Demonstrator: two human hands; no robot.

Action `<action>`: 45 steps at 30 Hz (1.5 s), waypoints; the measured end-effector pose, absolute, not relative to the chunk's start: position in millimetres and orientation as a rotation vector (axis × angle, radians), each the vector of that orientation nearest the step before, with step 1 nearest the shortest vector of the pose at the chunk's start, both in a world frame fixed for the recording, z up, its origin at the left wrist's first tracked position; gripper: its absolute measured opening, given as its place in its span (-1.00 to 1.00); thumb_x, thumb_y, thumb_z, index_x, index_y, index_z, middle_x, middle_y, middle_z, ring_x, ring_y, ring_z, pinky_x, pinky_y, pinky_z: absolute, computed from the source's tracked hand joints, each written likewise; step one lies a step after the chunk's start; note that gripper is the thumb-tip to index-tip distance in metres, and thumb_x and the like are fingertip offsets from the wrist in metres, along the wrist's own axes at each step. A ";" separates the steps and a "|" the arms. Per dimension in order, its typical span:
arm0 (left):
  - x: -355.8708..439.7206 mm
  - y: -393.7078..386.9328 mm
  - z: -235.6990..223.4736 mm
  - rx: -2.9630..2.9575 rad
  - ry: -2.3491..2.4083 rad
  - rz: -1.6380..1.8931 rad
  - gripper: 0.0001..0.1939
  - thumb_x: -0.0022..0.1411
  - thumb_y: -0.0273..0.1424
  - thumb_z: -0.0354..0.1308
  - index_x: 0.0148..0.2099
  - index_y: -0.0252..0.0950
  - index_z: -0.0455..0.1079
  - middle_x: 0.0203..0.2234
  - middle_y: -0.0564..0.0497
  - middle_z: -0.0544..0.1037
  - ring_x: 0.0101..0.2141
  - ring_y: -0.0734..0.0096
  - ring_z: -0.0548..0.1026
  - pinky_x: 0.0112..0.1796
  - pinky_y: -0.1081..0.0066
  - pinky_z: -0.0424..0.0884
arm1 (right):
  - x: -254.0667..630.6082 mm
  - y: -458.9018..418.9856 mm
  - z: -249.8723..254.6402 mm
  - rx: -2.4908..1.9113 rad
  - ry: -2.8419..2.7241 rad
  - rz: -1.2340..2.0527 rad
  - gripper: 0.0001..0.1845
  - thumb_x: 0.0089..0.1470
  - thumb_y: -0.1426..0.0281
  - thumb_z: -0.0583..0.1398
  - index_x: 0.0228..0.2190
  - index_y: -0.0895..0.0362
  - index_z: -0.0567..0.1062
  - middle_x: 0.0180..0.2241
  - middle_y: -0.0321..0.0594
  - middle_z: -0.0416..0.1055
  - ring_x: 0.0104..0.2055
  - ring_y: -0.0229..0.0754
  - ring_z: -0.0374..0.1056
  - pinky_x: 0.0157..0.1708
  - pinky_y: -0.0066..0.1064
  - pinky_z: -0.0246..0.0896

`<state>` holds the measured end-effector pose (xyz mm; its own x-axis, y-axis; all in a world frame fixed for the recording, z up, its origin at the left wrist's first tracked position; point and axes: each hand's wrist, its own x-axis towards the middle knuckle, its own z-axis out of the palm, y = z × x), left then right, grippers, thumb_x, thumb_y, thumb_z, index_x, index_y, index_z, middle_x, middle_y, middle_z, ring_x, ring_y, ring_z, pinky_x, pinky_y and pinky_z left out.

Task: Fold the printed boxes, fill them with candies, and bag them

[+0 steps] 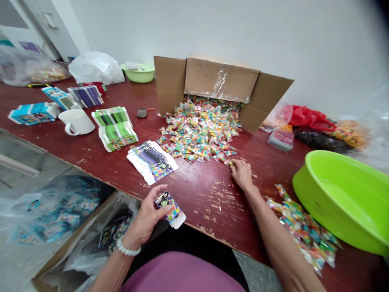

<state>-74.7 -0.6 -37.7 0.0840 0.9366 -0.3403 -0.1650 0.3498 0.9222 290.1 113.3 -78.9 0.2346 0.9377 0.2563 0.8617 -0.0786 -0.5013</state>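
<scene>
My left hand [148, 217] grips a small printed candy box [170, 209], dark purple with colourful pictures, at the table's front edge. A white flap stands out at the box's lower end. At the near right edge of a heap of wrapped candies [202, 127], my right hand [242, 173] has its fingers bent down at a small wrapped candy [230, 162]. Whether the fingertips pinch it is hard to see. The heap spills from a cardboard box [221, 79] lying on its side. Beside my left hand lies a stack of flat purple cartons [152, 160].
Green cartons [115, 127], a white mug [76, 122] and blue cartons [33, 113] stand on the left. At right are a lime-green basin [343, 194] and a second pile of wrapped candies [304, 227]. Below the table's left edge, an open lined carton [91, 239] holds filled boxes.
</scene>
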 end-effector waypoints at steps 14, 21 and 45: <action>-69.4 -0.7 -23.8 0.513 1.056 0.897 -0.39 -0.12 -0.57 0.46 0.00 -0.28 0.37 -0.13 -0.09 0.57 -0.24 0.23 0.61 -0.28 0.23 0.62 | 184.1 18.3 -68.1 -1.555 -1.794 0.356 -0.74 0.32 0.32 0.00 -0.18 0.12 0.45 -0.35 -0.16 0.51 -0.35 -0.13 0.41 -0.29 -0.35 0.32; -62.4 -9.0 -23.1 0.542 0.935 0.912 -0.52 -0.03 -0.54 0.44 -0.02 -0.35 0.47 -0.09 -0.17 0.58 -0.13 0.20 0.56 -0.18 0.22 0.60 | 152.8 1.5 -29.1 -1.238 -1.900 0.508 -0.79 0.31 0.39 0.06 -0.20 0.12 0.50 -0.36 -0.18 0.45 -0.34 -0.16 0.38 -0.29 -0.37 0.29; -43.1 -18.1 -23.8 1.023 0.798 0.707 -0.58 0.11 -0.28 0.36 -0.03 -0.30 0.36 -0.39 0.04 0.53 -0.48 0.49 0.50 -0.41 0.50 0.37 | 142.0 0.3 -2.2 -1.179 -1.447 1.085 -0.83 0.07 0.34 0.29 -0.25 0.08 0.50 -0.35 -0.29 0.46 -0.35 -0.24 0.38 -0.35 -0.41 0.29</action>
<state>-43.1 -18.1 -23.8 0.5273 0.8159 -0.2371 -0.1372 0.3572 0.9239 142.0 0.3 -2.2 -0.0908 0.9872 0.1312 0.1509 0.1439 -0.9780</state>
